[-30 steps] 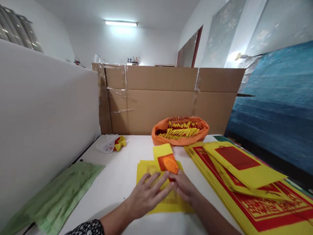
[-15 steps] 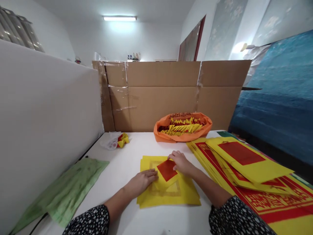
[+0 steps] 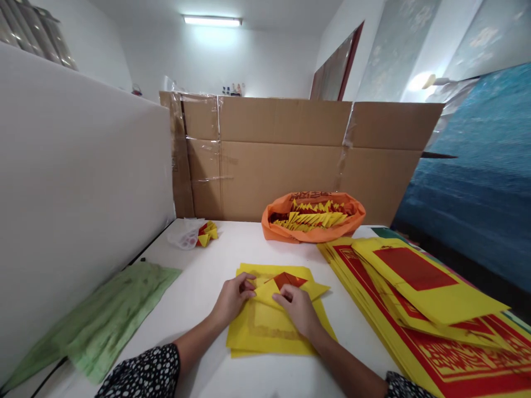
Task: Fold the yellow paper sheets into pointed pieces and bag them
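Note:
A small yellow paper sheet with a red square (image 3: 286, 284) lies partly folded on a small pile of yellow sheets (image 3: 265, 331) on the white table (image 3: 203, 287). My left hand (image 3: 233, 297) pinches its left corner. My right hand (image 3: 296, 308) presses its folded edge from the near side. The red patch shows only as a small triangle between the folds.
An orange bag of folded yellow-red pieces (image 3: 313, 218) stands behind the pile, before a cardboard wall (image 3: 290, 160). A big stack of yellow-red sheets (image 3: 418, 298) fills the right. Green paper (image 3: 108, 315) lies left. A clear bag with a few folded pieces (image 3: 193, 235) sits far left.
The sheet went from raised, to flat with its red square showing, to folded over into a triangle. Both hands drew nearer to me and now grip its folds.

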Demonstrator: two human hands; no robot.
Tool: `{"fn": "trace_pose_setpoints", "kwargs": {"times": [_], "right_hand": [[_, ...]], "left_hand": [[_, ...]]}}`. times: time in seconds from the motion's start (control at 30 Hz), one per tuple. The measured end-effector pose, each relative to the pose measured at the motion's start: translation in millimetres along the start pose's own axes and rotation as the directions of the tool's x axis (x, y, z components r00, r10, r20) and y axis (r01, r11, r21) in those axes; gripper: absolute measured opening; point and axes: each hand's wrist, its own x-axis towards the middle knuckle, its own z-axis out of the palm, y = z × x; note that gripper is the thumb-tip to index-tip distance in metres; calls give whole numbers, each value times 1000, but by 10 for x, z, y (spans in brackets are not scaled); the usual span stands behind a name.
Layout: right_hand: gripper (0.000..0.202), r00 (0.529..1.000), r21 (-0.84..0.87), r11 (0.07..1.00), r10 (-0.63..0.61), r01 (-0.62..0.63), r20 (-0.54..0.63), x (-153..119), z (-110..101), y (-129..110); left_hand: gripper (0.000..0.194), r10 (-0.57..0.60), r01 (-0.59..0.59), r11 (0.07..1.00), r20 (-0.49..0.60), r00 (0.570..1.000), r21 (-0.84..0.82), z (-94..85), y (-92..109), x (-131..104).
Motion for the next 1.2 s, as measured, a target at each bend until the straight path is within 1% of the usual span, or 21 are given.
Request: {"fn": "trace_pose_setpoints", "kwargs": {"times": [0.07,0.1,0.17,0.3,0.43,0.57,0.67,0.97,1.1,1.2], "right_hand": [[12,1000,-38,999,5,-6,-28,5,21,7],[10,999,-66,998,-2,-1,-38,6,25,3],[13,999,-136,991,-18,12,-44,13,22,-17],[13,999,-246,969,-38,38,2,33,-3,-79],[16,996,-278,957,-75,84,41,37,-19,-124],[19,994,-323,940,-92,108,63,43,-16,-139],[21,995,-362,927,-81,98,62,53,-8,-139],[22,997,-446,892,-55,71,49,71,7,-148],[23,997,-523,849,-56,79,60,85,36,-126],[24,995,-569,816,-81,101,61,65,49,-57]], "left_hand": [[29,-2,2,1000,-11,1000,-25,3,-21,20],[28,0,0,1000,-16,1000,-6,6,-29,29],[27,16,-15,998,-17,1000,58,15,-38,43],[27,87,-82,984,-25,996,161,32,-41,51],[27,180,-172,951,-9,984,255,40,-45,37],[29,222,-214,925,9,975,315,62,-55,33],[31,225,-219,917,23,974,333,82,-53,39],[39,169,-187,870,80,982,457,114,-25,22],[32,160,-186,825,96,982,533,131,8,4],[25,173,-206,773,113,978,600,55,-13,9]]}}
